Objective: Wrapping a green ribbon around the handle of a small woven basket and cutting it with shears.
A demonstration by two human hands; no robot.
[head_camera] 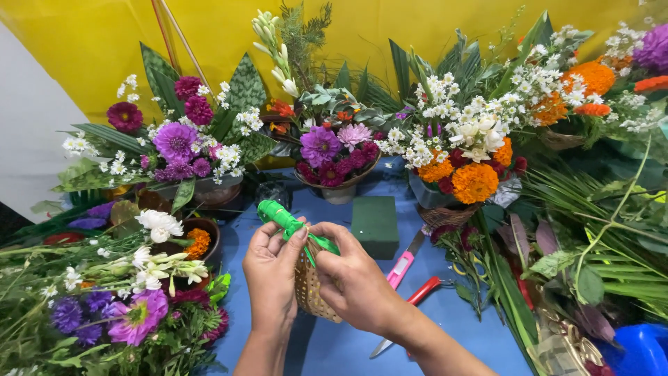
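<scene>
Lower centre: your left hand (273,271) and right hand (355,282), fingers clamped on an empty woven basket (311,289) and a green tape roll (285,219); wrapping under way, no flowers in yet.

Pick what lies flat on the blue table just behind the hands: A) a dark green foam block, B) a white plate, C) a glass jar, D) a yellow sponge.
A: a dark green foam block sits on the blue table just beyond the left hand and right hand, which hold a small woven basket and a green tool.
</scene>
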